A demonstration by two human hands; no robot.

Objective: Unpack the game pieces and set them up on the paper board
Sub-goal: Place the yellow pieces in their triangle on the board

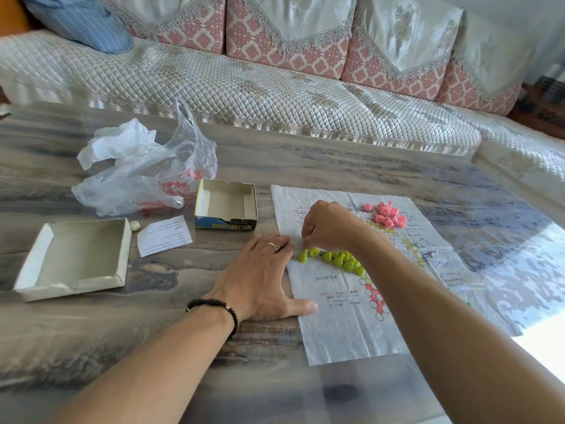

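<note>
Glossy green pawn-shaped game pieces (334, 261) cluster mid-left on the creased paper board (339, 328), pink pieces (389, 216) heaped beyond; right grip (328, 228) curls above the greens, contents unclear; left grip (263, 280) lies flat, released, on the bench (153, 332)

I count one paper board (342, 325), two open cardboard box halves, the large tray (76, 258) and the small tray (226, 206), one plastic bag (143, 172), one paper slip (165, 235) and one die (134, 225). The green pieces (333, 259) number about ten; the pink pieces (388, 215) lie too heaped to count.

Board print (339, 296) — illegible (too small)
</note>
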